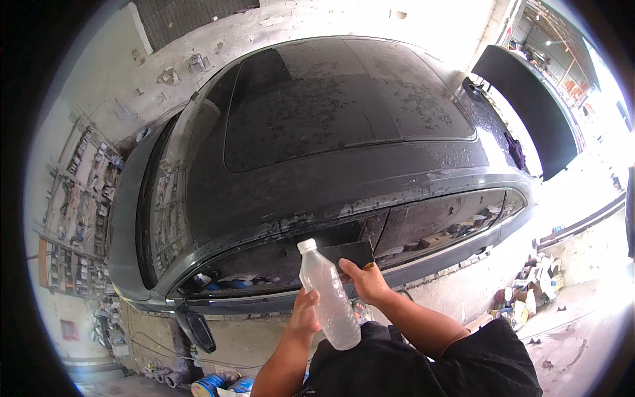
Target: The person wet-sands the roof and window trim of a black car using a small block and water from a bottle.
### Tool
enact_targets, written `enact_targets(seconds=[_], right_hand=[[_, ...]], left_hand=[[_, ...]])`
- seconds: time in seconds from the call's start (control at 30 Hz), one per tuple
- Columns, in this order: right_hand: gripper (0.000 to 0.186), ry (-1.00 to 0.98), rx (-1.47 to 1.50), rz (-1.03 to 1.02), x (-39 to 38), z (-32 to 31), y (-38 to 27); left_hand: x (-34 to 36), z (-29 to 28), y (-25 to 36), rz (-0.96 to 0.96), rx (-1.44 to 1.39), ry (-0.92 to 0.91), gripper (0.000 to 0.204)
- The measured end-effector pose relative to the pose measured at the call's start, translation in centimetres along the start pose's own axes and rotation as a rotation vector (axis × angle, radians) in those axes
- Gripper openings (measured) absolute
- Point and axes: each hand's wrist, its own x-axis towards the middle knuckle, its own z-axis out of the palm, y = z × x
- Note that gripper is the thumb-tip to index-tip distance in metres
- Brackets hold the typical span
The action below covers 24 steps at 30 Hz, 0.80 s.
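Landmark: the dark car (331, 126), seen from above w/ its roof wet and blotchy, side windows facing the person.

Left hand (305, 312) is wrapped round a clear plastic bottle (329, 298), white cap on top, held upright w/ a slight tilt. Fingers curl behind the lower half of the bottle; thumb side faces the camera. Closed grip, bottle fully in hand. It sits just in front of the car's side window line, cap about level w/ the bottom of the glass.

Right hand (365, 281) pinches a flat black card-like squeegee (347, 253), thumb on its near face, other fingers hidden behind it. Grip is closed on its lower edge. The squeegee lies against the car's side glass near the pillar btwn front and rear windows; can't tell for sure if it touches the glass or hovers just off it.

Black sleeve (476, 357) on the right arm comes up from the lower edge.

Around the car: side mirror (196, 329) sticks out low on its left end, open boot lid (529, 106) raised at its right end. Blue tins (221, 385) on the floor below the mirror. Heap of cardboard and litter (529, 291) on the ground off the car's right rear. Wall shelving w/ small items (76, 212) beyond the car's front end.
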Motion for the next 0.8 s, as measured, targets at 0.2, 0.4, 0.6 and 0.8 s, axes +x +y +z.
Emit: enact_targets(seconds=[0.2, 0.4, 0.6, 0.8], right_hand=[[0.020, -0.117, 0.270, -0.007, -0.7, -2.8, 0.4], [0.019, -0.111, -0.099, -0.065, 0.7, -1.7, 3.1], [0.025, -0.205, -0.253, -0.053, 1.6, -5.5, 2.2], [0.073, -0.557, -1.109, -1.183, 2.3, -0.2, 0.3]], left_hand=[[0.1, 1.8, -0.2, 0.126, -0.046, 0.116, 0.070], [0.6, -0.8, -3.1, 0.182, -0.161, 0.198, 0.067], [0.2, -2.9, -1.3, 0.263, -0.239, 0.304, 0.055], [0.5, -0.6, 1.6, 0.115, -0.048, 0.494, 0.055]])
